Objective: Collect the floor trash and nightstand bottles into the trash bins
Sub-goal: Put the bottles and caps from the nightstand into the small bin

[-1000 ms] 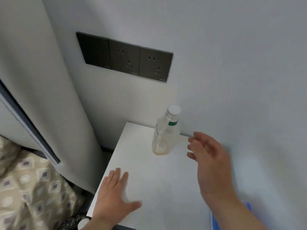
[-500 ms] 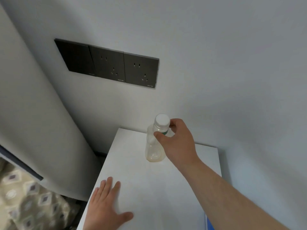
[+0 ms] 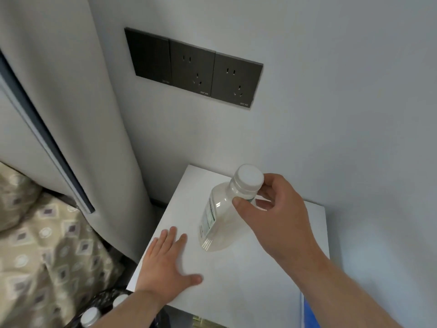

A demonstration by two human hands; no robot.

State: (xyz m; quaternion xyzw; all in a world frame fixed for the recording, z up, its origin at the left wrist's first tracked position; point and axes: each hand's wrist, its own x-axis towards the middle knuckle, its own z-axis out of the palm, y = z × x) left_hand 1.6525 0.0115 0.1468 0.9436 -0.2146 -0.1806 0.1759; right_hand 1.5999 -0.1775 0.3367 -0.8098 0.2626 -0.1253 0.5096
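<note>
A clear plastic bottle [image 3: 218, 221] with a white cap and a green-edged label hangs tilted above the white nightstand [image 3: 236, 280]. My right hand [image 3: 272, 214] pinches it at the neck just below the cap, thumb on the near side, fingers behind. My left hand [image 3: 165, 263] rests flat on the nightstand's front left part with its fingers spread. Two white bottle caps [image 3: 91, 314] show at the bottom edge, left of my left forearm.
A dark socket panel [image 3: 194, 67] sits on the grey wall above the nightstand. A padded grey headboard [image 3: 71, 91] and a patterned pillow [image 3: 47, 245] lie to the left. Something blue [image 3: 309, 313] shows at the nightstand's right side.
My right hand reached the bottle, took its neck and lifted it off the nightstand toward me, tilting it. My left hand stayed flat on the top.
</note>
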